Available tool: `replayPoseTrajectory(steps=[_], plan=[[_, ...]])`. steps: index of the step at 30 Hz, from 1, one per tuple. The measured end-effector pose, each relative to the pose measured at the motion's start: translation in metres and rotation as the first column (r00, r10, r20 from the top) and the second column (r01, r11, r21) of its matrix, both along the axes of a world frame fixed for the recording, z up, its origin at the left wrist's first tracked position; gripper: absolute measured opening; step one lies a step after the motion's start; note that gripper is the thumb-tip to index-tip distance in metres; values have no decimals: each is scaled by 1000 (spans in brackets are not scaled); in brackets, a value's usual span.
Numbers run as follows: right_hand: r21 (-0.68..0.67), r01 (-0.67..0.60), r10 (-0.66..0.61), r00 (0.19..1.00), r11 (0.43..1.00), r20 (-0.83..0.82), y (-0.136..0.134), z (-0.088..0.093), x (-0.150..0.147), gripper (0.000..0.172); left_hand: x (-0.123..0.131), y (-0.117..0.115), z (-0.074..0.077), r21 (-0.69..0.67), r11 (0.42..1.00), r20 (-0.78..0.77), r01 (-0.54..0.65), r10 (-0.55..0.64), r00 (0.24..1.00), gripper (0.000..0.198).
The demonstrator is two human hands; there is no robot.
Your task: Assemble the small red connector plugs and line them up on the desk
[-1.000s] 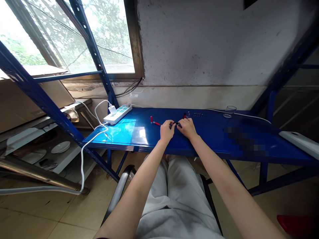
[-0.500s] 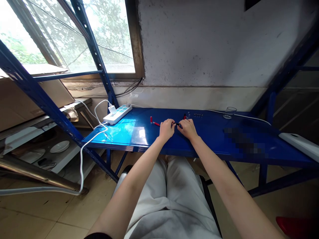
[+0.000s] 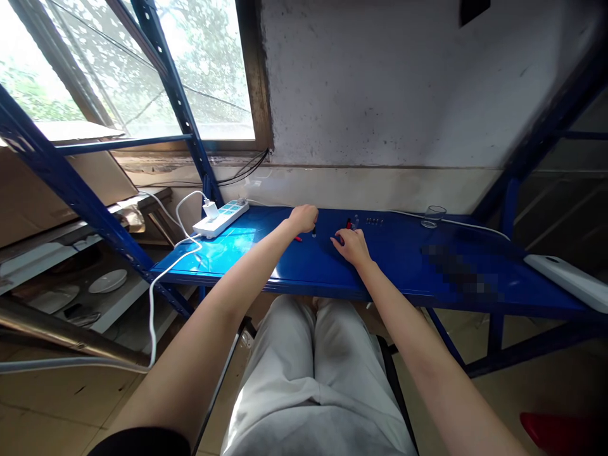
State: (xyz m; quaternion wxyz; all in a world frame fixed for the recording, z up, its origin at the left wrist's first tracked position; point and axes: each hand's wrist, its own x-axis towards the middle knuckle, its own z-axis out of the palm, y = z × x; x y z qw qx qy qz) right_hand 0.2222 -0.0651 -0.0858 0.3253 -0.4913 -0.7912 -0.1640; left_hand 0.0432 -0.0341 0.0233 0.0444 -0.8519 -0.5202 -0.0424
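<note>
My left hand is closed near the back of the table, its fingers around the top of a small dark cylinder. That cylinder is upright, its lower end at or just above the blue surface. Closer to me, my right hand has its fingers curled round a small dark piece, mostly hidden. A thin red piece lies below my left wrist, partly covered. Behind my right hand are a small red-and-black piece and a clear piece. Several tiny metallic pieces stand in rows to their right.
A white power strip with a plug and cable lies at the table's left end. A clear glass stands at the back right, near a white cable along the wall. A blurred dark object and a white device are farther right.
My hands were together on a dark thin object and are now apart. The left has moved forward and left with a dark cylinder; the right has stayed nearly in place.
</note>
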Motion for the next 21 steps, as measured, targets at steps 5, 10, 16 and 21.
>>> replayPoseTrajectory(steps=[5, 10, 16, 21], plan=[[-22, -8, 8, 1000, 1000, 11, -1, 1, -2, 28, -15, 10, -12, -34, 996, -23, -79, 78, 997, 19], [-48, -8, 8, 1000, 999, 15, -1, 1, -2, 29, -19, 12, -18, -30, 993, -17, -116, 115, 993, 21], [-45, -13, 14, 1000, 999, 14, 0, 0, -2, 29, -19, 14, -19, -35, 991, -37, -130, 129, 991, 23], [-46, -13, 13, 1000, 999, 9, 0, 1, -1, 29, -18, 16, -18, -45, 989, -58, -140, 138, 989, 23]])
